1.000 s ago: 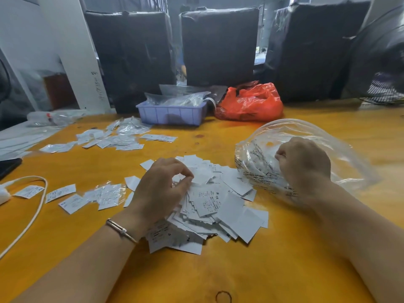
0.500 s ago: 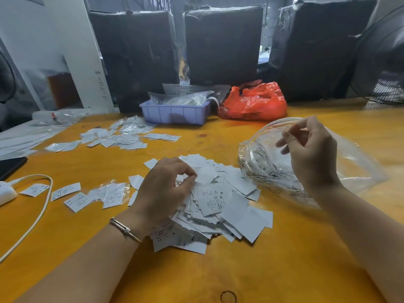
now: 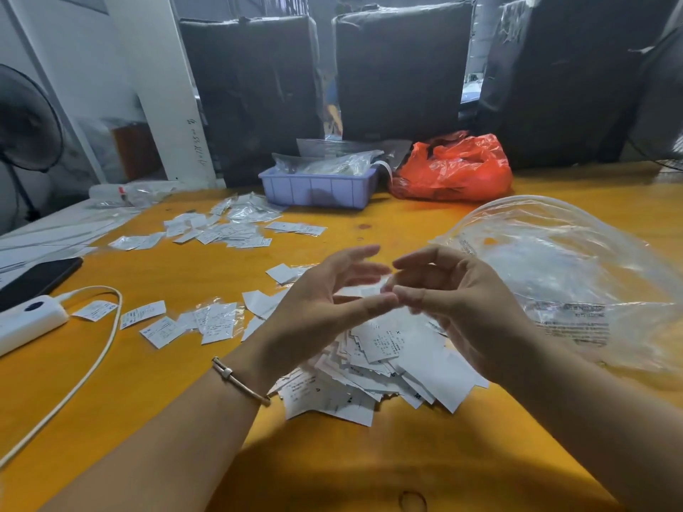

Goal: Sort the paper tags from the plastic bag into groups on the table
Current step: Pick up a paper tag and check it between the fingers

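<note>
The fingertips of both hands meet above the loose pile of paper tags (image 3: 388, 364): the left hand (image 3: 314, 308) has its fingers (image 3: 354, 258) long and nearly straight, thumb stretched toward the right, and the right hand (image 3: 462, 301) has its fingers loosely curved, tips almost touching the left thumb. Motion blur hides whether a tag is pinched between them, so I cannot tell what, if anything, they hold. A thin bracelet (image 3: 240, 380) circles the left wrist. The pile sits directly under the hands on the yellow table (image 3: 184, 419), spreading toward 5 o'clock. At 3 o'clock the clear plastic bag (image 3: 576, 275) lies just beside the right hand, its mouth facing the pile. At 9 o'clock a row of sorted tags (image 3: 177, 321) lies flat, and beyond it a white cable (image 3: 92, 364) and a white power bank (image 3: 26, 323). At 11 o'clock more tags (image 3: 221, 230) are scattered. At 12 o'clock, well apart, stand a purple tray (image 3: 318, 188) and a red bag (image 3: 454, 170). Bare tabletop runs toward 6 o'clock up to the near edge.
</note>
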{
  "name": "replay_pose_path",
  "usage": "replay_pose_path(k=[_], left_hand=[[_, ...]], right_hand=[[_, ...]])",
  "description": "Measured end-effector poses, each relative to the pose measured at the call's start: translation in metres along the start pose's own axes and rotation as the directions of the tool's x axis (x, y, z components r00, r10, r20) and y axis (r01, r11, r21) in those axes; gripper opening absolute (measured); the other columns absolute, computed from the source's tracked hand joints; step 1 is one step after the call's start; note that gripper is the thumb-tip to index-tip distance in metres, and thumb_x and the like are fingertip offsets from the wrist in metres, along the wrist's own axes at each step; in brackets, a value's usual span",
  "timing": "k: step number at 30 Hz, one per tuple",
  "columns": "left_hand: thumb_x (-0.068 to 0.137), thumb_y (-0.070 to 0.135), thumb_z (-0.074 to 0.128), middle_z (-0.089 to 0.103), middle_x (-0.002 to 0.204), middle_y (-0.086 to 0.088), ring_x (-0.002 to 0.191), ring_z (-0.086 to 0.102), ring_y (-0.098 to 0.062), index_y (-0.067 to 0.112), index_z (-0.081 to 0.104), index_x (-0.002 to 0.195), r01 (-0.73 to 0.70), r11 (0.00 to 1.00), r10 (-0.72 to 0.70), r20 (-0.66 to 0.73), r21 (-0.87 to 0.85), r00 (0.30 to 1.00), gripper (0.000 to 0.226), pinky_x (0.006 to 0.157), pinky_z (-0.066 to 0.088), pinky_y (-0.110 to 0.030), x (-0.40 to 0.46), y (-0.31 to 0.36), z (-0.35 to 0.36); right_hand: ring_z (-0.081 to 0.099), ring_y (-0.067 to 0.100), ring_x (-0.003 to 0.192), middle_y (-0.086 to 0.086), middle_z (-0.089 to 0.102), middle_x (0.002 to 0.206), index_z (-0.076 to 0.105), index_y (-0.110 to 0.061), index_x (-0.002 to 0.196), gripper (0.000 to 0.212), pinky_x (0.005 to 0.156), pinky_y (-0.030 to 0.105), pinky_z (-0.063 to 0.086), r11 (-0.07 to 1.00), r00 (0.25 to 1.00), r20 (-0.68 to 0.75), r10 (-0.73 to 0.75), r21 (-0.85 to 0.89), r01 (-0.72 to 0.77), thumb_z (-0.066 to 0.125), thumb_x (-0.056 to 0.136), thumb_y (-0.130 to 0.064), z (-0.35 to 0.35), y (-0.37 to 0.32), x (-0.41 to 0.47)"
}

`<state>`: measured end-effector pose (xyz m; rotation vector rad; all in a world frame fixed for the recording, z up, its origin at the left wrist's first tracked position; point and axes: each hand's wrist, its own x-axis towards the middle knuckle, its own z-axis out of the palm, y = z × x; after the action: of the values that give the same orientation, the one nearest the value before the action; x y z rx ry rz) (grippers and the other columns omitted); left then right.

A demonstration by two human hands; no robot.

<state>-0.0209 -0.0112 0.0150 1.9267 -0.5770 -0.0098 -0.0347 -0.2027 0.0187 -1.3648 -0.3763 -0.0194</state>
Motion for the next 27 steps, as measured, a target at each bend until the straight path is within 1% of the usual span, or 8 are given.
replay_pose_path(k=[3, 5, 8, 12, 16, 20, 24, 27], left_hand=[[0.082, 0.018, 0.076, 0.076, 0.091, -0.006, 0.086, 0.072, -0.014, 0.008, 0.071, 0.107, -0.014, 0.995, 0.018, 0.033, -0.100, 0.999, 0.027, 0.081, 0.057, -0.025, -0.001, -0.002, -0.001], [0.082, 0.018, 0.075, 0.074, 0.078, -0.009, 0.074, 0.069, -0.015, 0.005, 0.074, 0.092, -0.042, 0.994, 0.043, 0.009, -0.102, 0.999, 0.016, 0.074, 0.056, -0.023, -0.001, -0.004, -0.002], [0.081, 0.026, 0.074, 0.073, 0.075, -0.007, 0.071, 0.068, -0.014, 0.006, 0.074, 0.086, -0.057, 0.995, 0.055, -0.017, -0.083, 0.998, 0.021, 0.069, 0.052, -0.020, 0.000, -0.005, -0.006], [0.079, 0.029, 0.076, 0.070, 0.068, -0.008, 0.064, 0.064, -0.014, 0.006, 0.071, 0.077, -0.042, 0.995, 0.036, -0.061, -0.089, 0.997, 0.024, 0.065, 0.051, -0.021, 0.000, -0.008, -0.010], [0.080, 0.036, 0.072, 0.073, 0.071, -0.009, 0.068, 0.069, -0.018, 0.009, 0.074, 0.077, -0.034, 0.996, 0.029, -0.070, -0.079, 0.997, 0.027, 0.073, 0.055, -0.025, -0.001, -0.008, -0.012], [0.081, 0.028, 0.073, 0.076, 0.079, -0.005, 0.081, 0.072, -0.017, 0.008, 0.076, 0.087, -0.032, 0.996, 0.021, -0.123, -0.086, 0.992, 0.021, 0.084, 0.056, -0.024, 0.000, -0.008, -0.011], [0.079, 0.019, 0.079, 0.076, 0.084, -0.001, 0.092, 0.070, -0.017, 0.014, 0.076, 0.080, -0.009, 0.998, -0.009, -0.285, -0.060, 0.958, 0.006, 0.083, 0.055, -0.018, 0.002, -0.012, -0.013], [0.080, 0.019, 0.080, 0.071, 0.075, -0.001, 0.079, 0.068, -0.011, 0.014, 0.070, 0.077, 0.003, 1.000, -0.011, -0.353, -0.025, 0.936, 0.011, 0.076, 0.055, -0.018, 0.003, -0.015, -0.016]], right_hand=[[0.068, 0.017, 0.071, 0.012, 0.073, 0.080, 0.066, -0.006, 0.094, 0.036, 0.060, 0.020, 0.050, 1.000, 1.000, -0.003, -0.008, -0.008, 0.008, 0.076, 0.060, -0.007, -0.002, 0.000, 0.000], [0.068, 0.017, 0.072, 0.011, 0.073, 0.079, 0.066, -0.005, 0.095, 0.038, 0.061, 0.019, 0.051, 0.999, 0.999, -0.027, -0.017, -0.038, 0.016, 0.077, 0.059, -0.008, -0.006, -0.001, 0.000], [0.068, 0.016, 0.070, 0.009, 0.073, 0.077, 0.067, -0.006, 0.095, 0.037, 0.060, 0.017, 0.050, 0.994, 0.998, -0.050, -0.026, -0.109, 0.021, 0.078, 0.060, -0.009, -0.009, 0.000, 0.001], [0.067, 0.014, 0.063, 0.008, 0.073, 0.073, 0.068, -0.005, 0.094, 0.027, 0.057, 0.013, 0.048, 0.982, 0.995, -0.083, -0.055, -0.186, 0.039, 0.077, 0.070, 0.003, -0.012, 0.001, 0.003], [0.065, 0.011, 0.062, 0.005, 0.072, 0.071, 0.069, -0.007, 0.093, 0.019, 0.055, 0.014, 0.047, 0.946, 0.988, -0.101, -0.120, -0.315, 0.082, 0.074, 0.077, 0.002, -0.012, 0.002, 0.002], [0.057, 0.001, 0.060, -0.005, 0.066, 0.071, 0.070, -0.015, 0.089, 0.010, 0.057, 0.016, 0.043, 0.677, 0.977, 0.042, -0.208, -0.715, 0.175, 0.075, 0.081, -0.013, -0.014, 0.006, 0.001], [0.056, 0.000, 0.076, -0.010, 0.064, 0.082, 0.068, -0.021, 0.087, 0.011, 0.063, 0.014, 0.042, 0.505, 0.980, 0.184, -0.072, -0.841, 0.195, 0.076, 0.080, -0.017, -0.013, 0.011, 0.000], [0.052, -0.001, 0.088, -0.015, 0.059, 0.092, 0.064, -0.028, 0.090, 0.017, 0.069, 0.017, 0.041, 0.411, 0.980, 0.191, 0.060, -0.899, 0.150, 0.075, 0.078, -0.025, -0.019, 0.008, 0.002]])
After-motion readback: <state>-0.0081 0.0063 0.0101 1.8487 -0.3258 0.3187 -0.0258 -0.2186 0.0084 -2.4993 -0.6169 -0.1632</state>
